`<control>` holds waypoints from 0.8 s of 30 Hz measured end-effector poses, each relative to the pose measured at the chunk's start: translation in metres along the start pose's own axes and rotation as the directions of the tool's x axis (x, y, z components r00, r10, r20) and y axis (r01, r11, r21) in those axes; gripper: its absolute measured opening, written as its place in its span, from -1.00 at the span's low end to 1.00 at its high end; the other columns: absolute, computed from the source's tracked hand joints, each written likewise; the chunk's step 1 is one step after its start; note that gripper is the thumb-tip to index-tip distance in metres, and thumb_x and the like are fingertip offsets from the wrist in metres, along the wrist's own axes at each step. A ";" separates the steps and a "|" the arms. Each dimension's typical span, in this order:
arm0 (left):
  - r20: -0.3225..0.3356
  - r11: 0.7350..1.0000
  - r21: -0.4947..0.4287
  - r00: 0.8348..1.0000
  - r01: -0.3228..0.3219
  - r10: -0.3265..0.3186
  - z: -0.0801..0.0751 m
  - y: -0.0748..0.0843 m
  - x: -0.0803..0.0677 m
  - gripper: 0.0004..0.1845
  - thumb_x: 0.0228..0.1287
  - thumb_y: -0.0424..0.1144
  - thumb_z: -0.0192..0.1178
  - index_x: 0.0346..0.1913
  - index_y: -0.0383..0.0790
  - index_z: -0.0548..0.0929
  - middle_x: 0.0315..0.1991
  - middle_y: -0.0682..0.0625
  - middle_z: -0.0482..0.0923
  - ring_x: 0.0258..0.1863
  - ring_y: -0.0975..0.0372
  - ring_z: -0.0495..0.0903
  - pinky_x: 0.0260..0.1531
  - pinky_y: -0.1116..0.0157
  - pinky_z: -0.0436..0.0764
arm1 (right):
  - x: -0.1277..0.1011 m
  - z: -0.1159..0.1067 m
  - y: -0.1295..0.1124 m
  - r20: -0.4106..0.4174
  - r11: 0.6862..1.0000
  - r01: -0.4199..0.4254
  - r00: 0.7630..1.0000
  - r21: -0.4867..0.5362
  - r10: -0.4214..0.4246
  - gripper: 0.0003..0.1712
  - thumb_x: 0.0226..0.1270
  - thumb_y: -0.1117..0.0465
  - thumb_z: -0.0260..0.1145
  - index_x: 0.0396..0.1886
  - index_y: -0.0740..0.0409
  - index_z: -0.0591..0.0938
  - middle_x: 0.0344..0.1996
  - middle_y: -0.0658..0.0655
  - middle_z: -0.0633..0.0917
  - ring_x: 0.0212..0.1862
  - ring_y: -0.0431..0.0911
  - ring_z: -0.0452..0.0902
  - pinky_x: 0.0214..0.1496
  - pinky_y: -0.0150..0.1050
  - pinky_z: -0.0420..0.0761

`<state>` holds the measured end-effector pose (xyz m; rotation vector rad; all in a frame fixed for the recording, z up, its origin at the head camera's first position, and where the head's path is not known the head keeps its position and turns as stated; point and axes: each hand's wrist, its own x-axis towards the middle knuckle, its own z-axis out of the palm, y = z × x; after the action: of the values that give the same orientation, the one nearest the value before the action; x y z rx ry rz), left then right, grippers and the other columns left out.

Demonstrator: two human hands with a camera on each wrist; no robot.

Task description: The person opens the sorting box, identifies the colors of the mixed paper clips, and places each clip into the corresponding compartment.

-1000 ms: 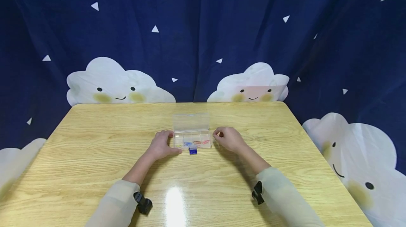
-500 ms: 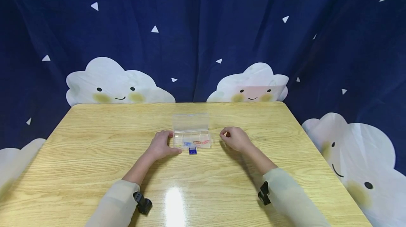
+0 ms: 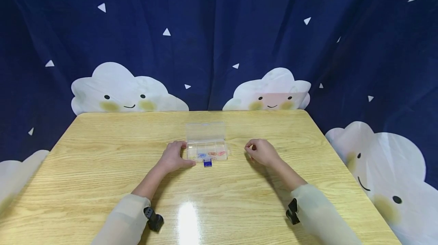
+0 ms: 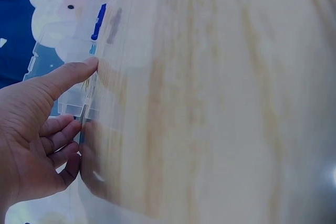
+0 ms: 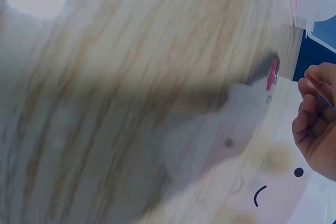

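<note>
A small clear compartment box (image 3: 191, 148) lies mid-table with its lid (image 3: 206, 131) standing open and a blue latch (image 3: 207, 162) at the front. Blue and red paper clips (image 3: 212, 154) lie in its compartments. My left hand (image 3: 173, 156) holds the box's left end, thumb along the front edge; the left wrist view shows the thumb (image 4: 68, 75) against the box (image 4: 63, 51). My right hand (image 3: 262, 152) hovers right of the box with fingers curled. In the right wrist view its fingers (image 5: 315, 111) pinch a thin blue wire clip. A red clip (image 5: 272, 74) lies on the table nearby.
The wooden table (image 3: 102, 161) is ringed by a dark blue curtain (image 3: 219, 39) printed with cloud faces. Black wrist cameras (image 3: 154, 220) sit on both sleeves. A light glare (image 3: 189, 222) lies near the front edge.
My right hand has drawn away from the box's right end, moving rightward over the table with its fingers still pinched. The left hand and the box have stayed put.
</note>
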<state>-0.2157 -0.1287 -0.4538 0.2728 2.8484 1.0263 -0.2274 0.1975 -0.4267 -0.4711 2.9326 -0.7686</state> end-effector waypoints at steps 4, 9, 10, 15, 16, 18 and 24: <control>-0.003 1.000 -0.002 1.000 -0.004 0.004 0.001 -0.001 0.001 -0.15 -0.14 -0.01 0.48 0.20 -0.41 0.39 0.11 -0.24 0.46 0.18 -0.08 0.32 0.20 0.01 0.34 | -0.002 -0.001 0.005 -0.003 1.000 -0.013 1.000 -0.007 0.013 -0.75 0.35 0.14 0.17 -0.17 0.19 0.66 -0.70 0.03 0.61 -0.72 -0.21 0.34 -0.63 -0.33 0.33; -0.011 1.000 0.000 1.000 -0.008 0.008 0.002 -0.002 0.001 -0.15 -0.15 -0.01 0.48 0.19 -0.42 0.40 0.10 -0.24 0.46 0.17 -0.08 0.33 0.19 0.01 0.34 | -0.005 -0.002 0.012 0.000 1.000 -0.024 1.000 -0.015 0.024 -0.75 0.34 0.13 0.17 -0.18 0.17 0.67 -0.70 0.03 0.58 -0.73 -0.22 0.29 -0.66 -0.34 0.29; -0.012 1.000 0.002 1.000 -0.008 0.008 0.002 -0.002 0.002 -0.15 -0.15 -0.01 0.48 0.18 -0.42 0.40 0.10 -0.24 0.46 0.17 -0.08 0.33 0.19 0.01 0.34 | -0.005 -0.002 0.013 0.002 1.000 -0.026 1.000 -0.015 0.026 -0.75 0.34 0.13 0.17 -0.18 0.16 0.67 -0.70 0.03 0.59 -0.73 -0.22 0.29 -0.67 -0.35 0.29; -0.013 1.000 0.001 1.000 -0.001 0.001 0.002 -0.001 0.002 -0.16 -0.14 -0.01 0.48 0.19 -0.41 0.40 0.10 -0.23 0.46 0.17 -0.07 0.32 0.19 0.02 0.35 | -0.009 -0.003 0.017 0.011 1.000 -0.019 1.000 -0.022 0.019 -0.75 0.35 0.13 0.16 -0.19 0.16 0.67 -0.71 0.01 0.60 -0.72 -0.23 0.33 -0.65 -0.34 0.31; -0.012 1.000 -0.001 1.000 0.002 -0.002 0.002 -0.001 0.002 -0.16 -0.14 -0.01 0.48 0.19 -0.41 0.40 0.10 -0.23 0.46 0.17 -0.07 0.32 0.19 0.02 0.34 | -0.010 -0.003 0.018 0.011 1.000 -0.019 1.000 -0.020 0.019 -0.76 0.34 0.13 0.17 -0.19 0.17 0.67 -0.71 0.01 0.60 -0.72 -0.23 0.33 -0.64 -0.34 0.31; -0.012 1.000 0.000 1.000 0.003 -0.003 0.002 0.000 0.001 -0.16 -0.14 -0.01 0.48 0.19 -0.40 0.40 0.10 -0.22 0.46 0.17 -0.07 0.32 0.19 0.02 0.35 | -0.012 -0.004 0.019 0.010 0.999 -0.019 1.000 -0.027 0.019 -0.76 0.34 0.13 0.17 -0.20 0.17 0.67 -0.70 -0.01 0.59 -0.71 -0.23 0.33 -0.64 -0.34 0.32; -0.019 1.000 0.008 1.000 -0.003 0.003 0.001 0.000 0.001 -0.16 -0.14 -0.02 0.48 0.18 -0.41 0.41 0.08 -0.22 0.47 0.15 -0.07 0.33 0.17 0.02 0.36 | -0.015 -0.003 0.026 0.026 0.999 -0.034 0.999 -0.041 0.035 -0.79 0.32 0.14 0.20 -0.23 0.15 0.68 -0.66 -0.05 0.59 -0.66 -0.23 0.35 -0.61 -0.36 0.34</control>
<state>-0.2167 -0.1273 -0.4546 0.2703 2.8701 1.0238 -0.2203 0.2253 -0.4368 -0.4290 2.9282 -0.6942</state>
